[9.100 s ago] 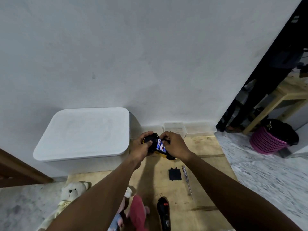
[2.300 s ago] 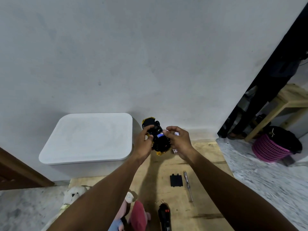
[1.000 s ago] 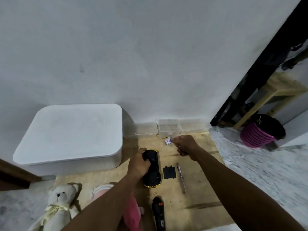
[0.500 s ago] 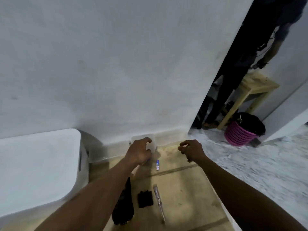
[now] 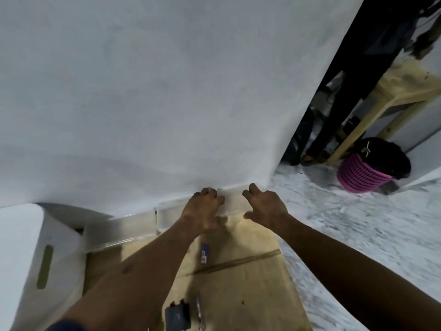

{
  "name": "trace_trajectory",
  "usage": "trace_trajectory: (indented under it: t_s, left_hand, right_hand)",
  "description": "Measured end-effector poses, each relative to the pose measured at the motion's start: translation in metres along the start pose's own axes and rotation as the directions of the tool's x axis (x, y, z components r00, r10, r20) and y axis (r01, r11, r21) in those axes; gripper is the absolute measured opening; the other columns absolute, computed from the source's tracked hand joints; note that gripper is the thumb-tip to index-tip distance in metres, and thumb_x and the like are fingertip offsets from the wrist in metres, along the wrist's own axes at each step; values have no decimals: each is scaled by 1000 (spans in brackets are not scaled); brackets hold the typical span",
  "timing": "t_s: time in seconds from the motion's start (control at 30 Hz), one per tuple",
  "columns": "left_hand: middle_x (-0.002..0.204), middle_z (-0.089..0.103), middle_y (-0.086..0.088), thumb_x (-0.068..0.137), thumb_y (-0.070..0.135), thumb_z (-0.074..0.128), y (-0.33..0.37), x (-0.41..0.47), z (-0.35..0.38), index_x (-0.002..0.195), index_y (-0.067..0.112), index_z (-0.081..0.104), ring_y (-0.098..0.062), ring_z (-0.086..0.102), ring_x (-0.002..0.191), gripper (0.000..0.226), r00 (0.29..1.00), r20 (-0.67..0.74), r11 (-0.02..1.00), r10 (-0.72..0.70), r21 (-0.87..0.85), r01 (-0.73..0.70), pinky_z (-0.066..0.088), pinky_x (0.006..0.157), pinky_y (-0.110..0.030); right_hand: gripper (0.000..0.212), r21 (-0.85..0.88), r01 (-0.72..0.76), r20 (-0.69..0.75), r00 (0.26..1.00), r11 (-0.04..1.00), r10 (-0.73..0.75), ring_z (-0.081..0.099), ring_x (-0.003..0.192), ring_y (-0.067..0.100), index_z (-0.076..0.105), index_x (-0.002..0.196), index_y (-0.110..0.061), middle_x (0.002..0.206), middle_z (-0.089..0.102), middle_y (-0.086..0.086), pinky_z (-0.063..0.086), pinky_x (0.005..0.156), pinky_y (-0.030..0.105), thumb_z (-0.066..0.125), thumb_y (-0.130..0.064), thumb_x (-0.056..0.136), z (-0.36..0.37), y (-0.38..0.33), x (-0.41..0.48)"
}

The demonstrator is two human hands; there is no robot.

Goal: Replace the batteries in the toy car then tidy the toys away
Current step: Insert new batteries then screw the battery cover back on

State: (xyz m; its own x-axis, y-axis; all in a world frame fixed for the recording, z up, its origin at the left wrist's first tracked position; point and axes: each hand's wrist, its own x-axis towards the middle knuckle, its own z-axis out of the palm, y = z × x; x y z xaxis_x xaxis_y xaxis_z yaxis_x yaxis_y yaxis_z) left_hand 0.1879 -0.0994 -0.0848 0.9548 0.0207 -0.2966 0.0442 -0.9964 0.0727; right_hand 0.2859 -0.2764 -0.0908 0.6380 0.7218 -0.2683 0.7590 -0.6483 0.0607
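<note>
Clutching clear box [image 5: 232, 205] edge, seemingly: left hand [image 5: 202, 211]

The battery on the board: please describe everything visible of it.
The battery is a small cylinder, blue at the far end and white at the near end; its print is unreadable. It lies flat on the wooden board, pointing roughly at the wall, in front of the clear box and between the forearms. Only the board touches it.

A blue-and-white battery [image 5: 204, 253] lay flat on the board, just below the left hand [image 5: 202, 215]. The black battery cover [image 5: 177, 315] lay flat well behind that hand's wrist, a screwdriver [image 5: 199, 311] beside it.
</note>
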Motion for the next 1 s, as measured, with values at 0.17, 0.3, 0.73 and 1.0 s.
trace_trajectory:
  t_s: [0.17,0.3,0.73,1.0]
  left_hand:
    - [140,42,-13,91,46,55,4,3,6,134,17,46,-30,37,131,53,1000,-13,998,-1,63,2,42,99,-39]
    - [144,39,-13,94,41,53,7,1,9,133,17,48,-31,38,130,47,999,-34,994,3,107,1,41,100,-38]
    - [125,55,-9,100,45,42,12,-3,9,120,9,58,-30,55,109,44,995,-39,995,88,59,-86,45,79,-37]
    - [113,67,-2,81,38,64,-1,-5,-14,112,16,67,-27,63,102,37,996,-78,980,-44,-199,27,51,84,-35]
  right_hand:
    - [33,-58,22,-21,1000,998,-23,65,71,38,52,120,-6,126,47,13,37,58,35,57,-23,92,4,-4,7]
    - [22,-32,43,-29,999,999,-44,63,60,38,61,101,0,113,55,17,35,54,34,56,-7,80,6,-6,4]
    - [39,-4,-27,-78,997,1000,26,62,65,35,45,127,-12,126,45,8,47,57,35,57,-15,90,12,-2,2]
    - [69,258,-59,-132,987,964,96,65,73,25,43,133,-30,134,40,-7,47,68,32,73,-56,78,-3,23,-7]
